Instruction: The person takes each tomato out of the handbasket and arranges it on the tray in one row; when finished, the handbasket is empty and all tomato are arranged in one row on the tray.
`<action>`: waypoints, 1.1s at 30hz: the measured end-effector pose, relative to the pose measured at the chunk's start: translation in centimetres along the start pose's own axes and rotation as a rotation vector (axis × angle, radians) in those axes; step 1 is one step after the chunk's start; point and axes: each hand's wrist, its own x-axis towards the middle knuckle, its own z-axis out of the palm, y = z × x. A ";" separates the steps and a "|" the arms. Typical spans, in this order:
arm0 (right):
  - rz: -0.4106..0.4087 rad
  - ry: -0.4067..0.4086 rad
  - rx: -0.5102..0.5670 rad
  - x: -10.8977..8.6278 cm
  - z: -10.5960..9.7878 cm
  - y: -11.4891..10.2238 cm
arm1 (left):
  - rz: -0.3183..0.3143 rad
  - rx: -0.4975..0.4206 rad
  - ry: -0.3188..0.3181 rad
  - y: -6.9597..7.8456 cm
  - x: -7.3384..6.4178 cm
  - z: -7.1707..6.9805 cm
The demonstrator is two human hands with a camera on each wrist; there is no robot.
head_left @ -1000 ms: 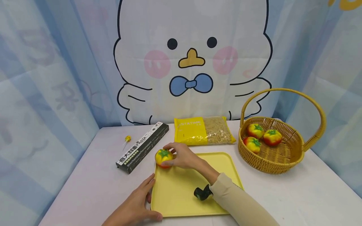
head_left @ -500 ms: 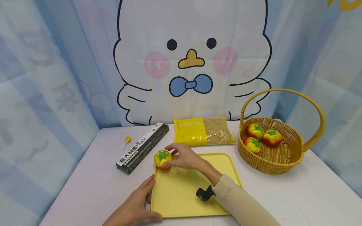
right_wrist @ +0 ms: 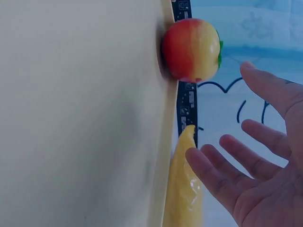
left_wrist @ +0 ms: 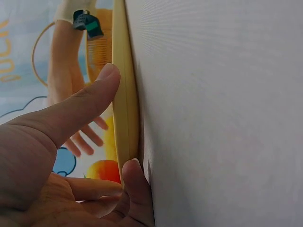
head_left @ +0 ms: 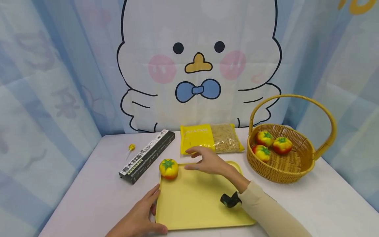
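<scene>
Fingers spread, the left hand point(head_left: 138, 212) touches the tray point(head_left: 192, 205); the right hand point(head_left: 211, 162), fingers parted, hangs near the tomato point(head_left: 168, 170) at the tray's corner.

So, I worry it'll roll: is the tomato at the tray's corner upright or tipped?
Upright: the tomato has its green leaves on top.

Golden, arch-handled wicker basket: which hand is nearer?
Right hand: it hovers near the far edge of the yellow rectangular tray, left of the basket; the left hand touches the tray's left edge, farther away.
</scene>
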 end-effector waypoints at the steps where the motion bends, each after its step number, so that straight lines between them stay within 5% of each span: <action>1: 0.000 0.003 0.006 -0.3 -0.5 0.2 | -0.001 0.001 -0.001 0.0 0.0 0.0; 13: -0.022 0.130 -0.054 -4.0 -6.4 1.7 | -0.003 0.003 0.007 0.1 0.1 0.0; 24: 0.145 0.266 -0.169 -7.7 -11.4 3.5 | -0.008 -0.014 0.001 -0.1 -0.1 0.1; 33: 0.172 0.309 -0.203 -10.7 -14.5 5.0 | -0.009 0.000 0.012 0.1 -0.2 0.0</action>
